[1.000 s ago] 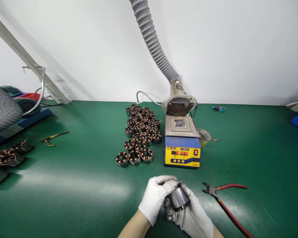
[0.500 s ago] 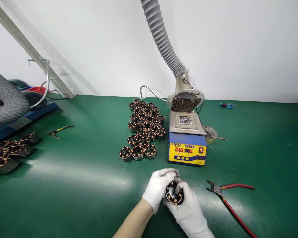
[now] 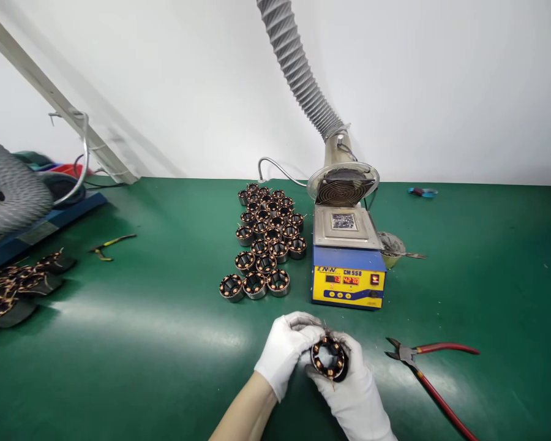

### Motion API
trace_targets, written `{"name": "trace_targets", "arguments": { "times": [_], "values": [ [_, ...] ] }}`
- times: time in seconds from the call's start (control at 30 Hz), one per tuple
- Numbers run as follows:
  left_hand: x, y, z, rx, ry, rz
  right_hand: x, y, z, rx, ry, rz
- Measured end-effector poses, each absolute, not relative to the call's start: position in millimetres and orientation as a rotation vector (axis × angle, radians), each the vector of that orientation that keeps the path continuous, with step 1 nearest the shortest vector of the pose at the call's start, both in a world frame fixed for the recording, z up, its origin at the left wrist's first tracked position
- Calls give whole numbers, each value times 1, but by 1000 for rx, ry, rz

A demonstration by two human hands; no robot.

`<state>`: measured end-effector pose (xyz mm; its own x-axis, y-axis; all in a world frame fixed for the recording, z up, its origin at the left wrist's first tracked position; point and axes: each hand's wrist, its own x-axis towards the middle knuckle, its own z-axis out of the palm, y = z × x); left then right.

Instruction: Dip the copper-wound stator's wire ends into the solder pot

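Note:
Both my hands wear white gloves and share one motor stator [image 3: 329, 358], a dark ring with copper windings, its open end facing me. My left hand [image 3: 283, 349] grips its left side and my right hand [image 3: 356, 392] cups it from the right and below. They hover low over the green mat [image 3: 142, 343], just in front of the yellow and blue solder pot [image 3: 348, 278]. Thin wire ends stick out of the stator.
Several more stators [image 3: 266, 239] stand in rows left of the solder pot. A fume hose with a fan [image 3: 342, 184] hangs over the pot. Red-handled cutters [image 3: 429, 373] lie at the right, yellow-handled pliers [image 3: 108, 245] at the left, with dark wound parts [image 3: 13, 294] at the far left.
A second ago the stator's steel side faced me; my hands have turned it so the open end with the windings shows. The view shifted slightly.

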<state>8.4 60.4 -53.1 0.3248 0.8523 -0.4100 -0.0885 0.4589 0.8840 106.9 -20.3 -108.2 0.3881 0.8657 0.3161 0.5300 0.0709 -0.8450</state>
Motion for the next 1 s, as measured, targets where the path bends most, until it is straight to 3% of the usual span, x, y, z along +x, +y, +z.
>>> {"name": "trace_targets", "arguments": {
  "times": [0.53,0.77,1.0],
  "values": [
    [18,63,-54,994,1104,686,109,-16,-98,-1627,-1307,316],
    [2,76,-47,799,1055,927,108,-18,-101,-1637,-1307,364],
    [-27,87,-52,1679,837,357,110,-20,-106,-1645,-1359,344]
  ]
}}
